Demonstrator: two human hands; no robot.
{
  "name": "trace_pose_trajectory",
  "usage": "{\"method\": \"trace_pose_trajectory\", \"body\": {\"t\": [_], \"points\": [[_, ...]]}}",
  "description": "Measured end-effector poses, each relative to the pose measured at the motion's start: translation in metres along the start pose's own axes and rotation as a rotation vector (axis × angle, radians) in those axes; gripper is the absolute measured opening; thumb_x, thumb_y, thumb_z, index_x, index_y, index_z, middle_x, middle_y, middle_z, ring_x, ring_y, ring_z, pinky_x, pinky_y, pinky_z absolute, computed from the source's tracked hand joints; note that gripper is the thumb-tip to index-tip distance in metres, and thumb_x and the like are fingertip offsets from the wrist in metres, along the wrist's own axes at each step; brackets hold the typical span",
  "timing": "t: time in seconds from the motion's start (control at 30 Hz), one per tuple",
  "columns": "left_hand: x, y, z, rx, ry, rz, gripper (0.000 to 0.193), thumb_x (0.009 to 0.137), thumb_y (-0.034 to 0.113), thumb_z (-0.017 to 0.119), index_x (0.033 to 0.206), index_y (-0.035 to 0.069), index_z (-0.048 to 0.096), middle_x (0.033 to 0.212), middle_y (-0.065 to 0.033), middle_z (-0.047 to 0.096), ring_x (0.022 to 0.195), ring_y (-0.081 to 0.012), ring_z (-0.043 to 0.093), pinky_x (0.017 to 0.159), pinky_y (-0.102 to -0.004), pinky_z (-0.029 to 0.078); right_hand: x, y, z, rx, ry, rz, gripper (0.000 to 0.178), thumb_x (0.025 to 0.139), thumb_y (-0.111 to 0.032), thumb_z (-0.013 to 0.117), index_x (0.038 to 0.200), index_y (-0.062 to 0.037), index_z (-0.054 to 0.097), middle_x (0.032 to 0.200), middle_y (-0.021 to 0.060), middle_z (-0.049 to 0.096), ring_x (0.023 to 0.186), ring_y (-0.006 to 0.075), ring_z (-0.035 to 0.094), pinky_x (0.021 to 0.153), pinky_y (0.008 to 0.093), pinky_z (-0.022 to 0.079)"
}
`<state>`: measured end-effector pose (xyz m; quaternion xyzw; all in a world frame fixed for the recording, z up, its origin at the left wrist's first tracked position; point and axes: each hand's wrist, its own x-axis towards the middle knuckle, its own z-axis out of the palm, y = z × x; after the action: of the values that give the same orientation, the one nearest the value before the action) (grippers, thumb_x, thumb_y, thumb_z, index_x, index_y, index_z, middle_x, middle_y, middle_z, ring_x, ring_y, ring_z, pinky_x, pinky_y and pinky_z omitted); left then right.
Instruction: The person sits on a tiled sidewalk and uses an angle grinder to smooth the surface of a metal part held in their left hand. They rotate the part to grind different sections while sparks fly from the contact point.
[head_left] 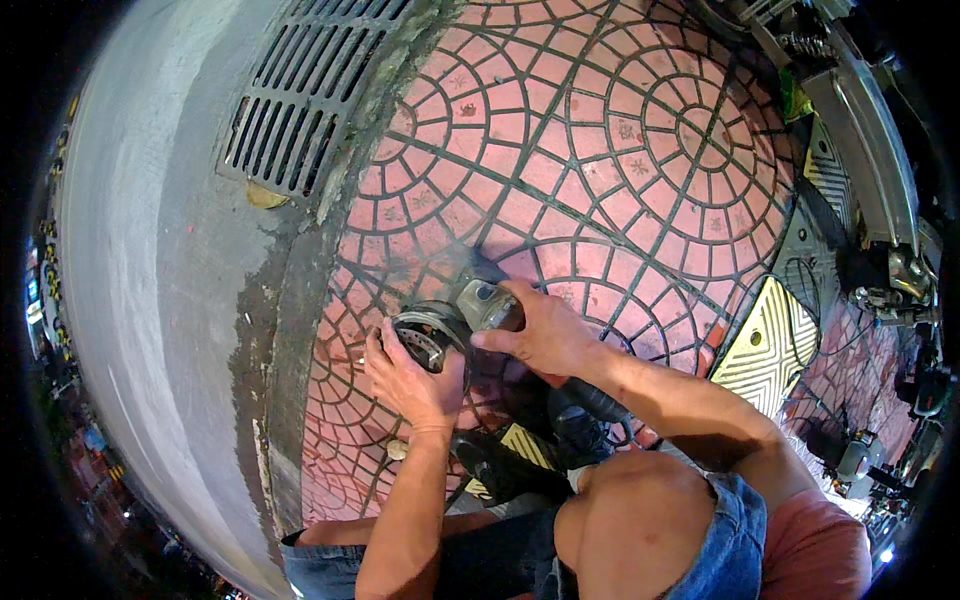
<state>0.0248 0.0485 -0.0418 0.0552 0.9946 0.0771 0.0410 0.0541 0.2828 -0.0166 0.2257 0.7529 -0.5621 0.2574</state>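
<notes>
My left hand (418,388) is wrapped round a drum-shaped metal part (441,318), fingers on its far left side and thumb over its opening. Inside the ring, small holes show. My right hand (548,333) grips an angle grinder (484,300) by its grey metal head, thumb on the near side. The tool's dark body runs back beneath my right forearm. Its head sits right beside the drum's right edge; whether the two touch I cannot tell. Pale dust hangs over the paving just beyond them. The grinding disc is not clearly visible.
Pink patterned paving (560,120) spreads ahead. A kerb and grey road with a metal drain grate (310,90) lie left. Yellow-and-black ramp blocks (765,345) and parked motorbikes (880,170) stand right. My black shoes (490,465) are close below the drum.
</notes>
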Motion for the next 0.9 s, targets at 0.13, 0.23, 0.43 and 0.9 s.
{"method": "trace_pose_trajectory", "body": {"t": [0.13, 0.23, 0.43, 0.9], "points": [[0.0, 0.001, 0.0, -0.023, -0.024, 0.022, 0.108, 0.073, 0.038, 0.088, 0.168, 0.007, 0.045, 0.164, -0.0278, 0.048, 0.152, -0.0495, 0.044, 0.127, -0.0633, 0.031, 0.007, -0.007, 0.0, -0.028, -0.004, -0.003, 0.084, 0.091, -0.059, 0.087, 0.144, 0.0011, 0.063, 0.121, 0.032, 0.078, 0.119, 0.0481, 0.076, 0.102, 0.055, 0.059], [-0.001, -0.001, 0.001, -0.027, -0.006, 0.042, 0.109, 0.073, 0.038, 0.089, 0.167, 0.007, 0.046, 0.163, -0.028, 0.049, 0.151, -0.0499, 0.045, 0.126, -0.0641, 0.032, 0.018, -0.005, 0.005, -0.044, 0.015, -0.075, 0.084, 0.091, -0.059, 0.088, 0.144, 0.0015, 0.062, 0.121, 0.0327, 0.078, 0.118, 0.0479, 0.077, 0.101, 0.0543, 0.059], [0.0, -0.003, -0.003, -0.059, -0.015, 0.062, 0.104, 0.073, 0.038, 0.088, 0.165, 0.005, 0.05, 0.163, -0.0284, 0.05, 0.149, -0.0501, 0.047, 0.124, -0.0622, 0.035, 0.049, -0.012, 0.01, -0.078, -0.018, -0.124, 0.083, 0.09, -0.059, 0.088, 0.141, 0.003, 0.065, 0.115, 0.0317, 0.079, 0.11, 0.0468, 0.079, 0.098, 0.0537, 0.06], [0.0, 0.005, 0.001, -0.085, -0.103, 0.033, 0.113, 0.068, 0.044, 0.091, 0.167, 0.01, 0.046, 0.163, -0.0283, 0.046, 0.155, -0.0544, 0.039, 0.124, -0.0699, 0.031, 0.187, -0.07, 0.04, -0.399, -0.471, -0.3, 0.081, 0.083, -0.07, 0.086, 0.127, -0.0022, 0.079, 0.12, 0.0269, 0.081, 0.117, 0.0422, 0.077, 0.1, 0.0481, 0.059]]}}
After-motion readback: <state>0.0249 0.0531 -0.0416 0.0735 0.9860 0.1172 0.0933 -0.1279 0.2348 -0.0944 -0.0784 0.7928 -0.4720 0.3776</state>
